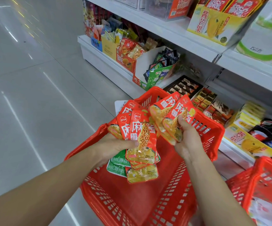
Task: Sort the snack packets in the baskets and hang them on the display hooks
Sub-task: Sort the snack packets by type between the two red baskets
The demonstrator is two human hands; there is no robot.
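Note:
A red plastic basket (158, 199) stands on the floor below my hands. My left hand (115, 145) grips a fanned bunch of red-and-yellow snack packets (140, 132) over the basket, with green packets (118, 165) showing underneath them. My right hand (187, 137) holds a smaller bunch of the same red-and-yellow packets (172, 115) to the right, a little higher. The two bunches are a small gap apart. No display hooks are in view.
A second red basket (262, 190) with packets inside sits at the lower right. White shelves (164, 26) with snack boxes run along the right side. Grey tiled floor (34, 95) stretches to the left.

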